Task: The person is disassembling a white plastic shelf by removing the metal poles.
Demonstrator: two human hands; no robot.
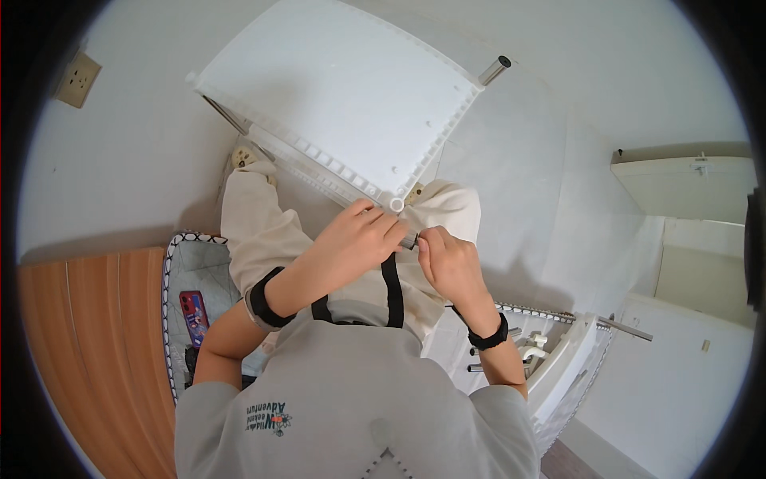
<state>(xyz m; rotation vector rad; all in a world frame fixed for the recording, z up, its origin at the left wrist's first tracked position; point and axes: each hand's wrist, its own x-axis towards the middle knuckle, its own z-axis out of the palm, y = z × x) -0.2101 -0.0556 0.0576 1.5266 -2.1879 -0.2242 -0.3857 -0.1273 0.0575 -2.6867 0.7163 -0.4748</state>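
A white plastic shelf panel [343, 88] with a ribbed rim stands in front of me, with a round corner socket [396, 205] facing my hands. Just below that corner, my left hand [363, 239] is closed around a short metal tube [408, 240], most of which its fingers cover. My right hand [447, 257] pinches the tube's dark outer end. Another metal tube [495, 70] sticks out of the panel's far right corner. I cannot see whether the held tube touches the socket.
At my right lies a quilted mat with white panels [562, 371] and several metal tubes [476, 368]. A phone in a patterned case [194, 318] rests on the grey-green cloth at my left, beside a wooden surface [96, 327]. My legs [255, 211] flank the shelf's near corner.
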